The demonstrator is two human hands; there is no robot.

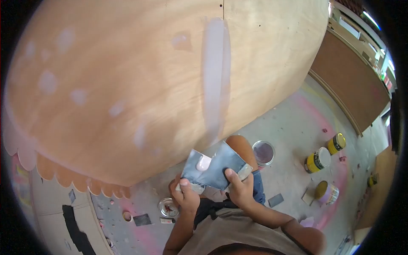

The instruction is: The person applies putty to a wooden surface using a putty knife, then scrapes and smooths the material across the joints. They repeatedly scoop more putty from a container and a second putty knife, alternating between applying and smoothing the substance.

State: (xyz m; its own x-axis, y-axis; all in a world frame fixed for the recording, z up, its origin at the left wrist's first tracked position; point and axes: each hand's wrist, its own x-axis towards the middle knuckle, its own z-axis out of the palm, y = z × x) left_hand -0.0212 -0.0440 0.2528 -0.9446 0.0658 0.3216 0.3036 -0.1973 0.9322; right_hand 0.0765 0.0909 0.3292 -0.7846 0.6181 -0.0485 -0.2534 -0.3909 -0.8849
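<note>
My left hand (187, 196) is closed on the handle edge of a wide flat filler spreader (190, 173). A glossy pale-pink dollop of filler (203, 162) lies on its blade. In my right hand (240, 189) is a second filler spreader (225, 163), thumb pressed on top near its pale handle edge. The two blades meet or overlap slightly in front of my lap. Just beyond them rises a large plywood panel (272, 55), with a long pale filler strip (216, 72) down its seam and several smaller filler patches (48, 82).
An open tin (264, 153) stands by my right knee. Farther right are yellow-labelled cans (317, 160) and a tipped can (327, 193). A glass ashtray (168, 208) and dark sandpaper (142, 219) lie at left. A brown board (348, 72) leans behind.
</note>
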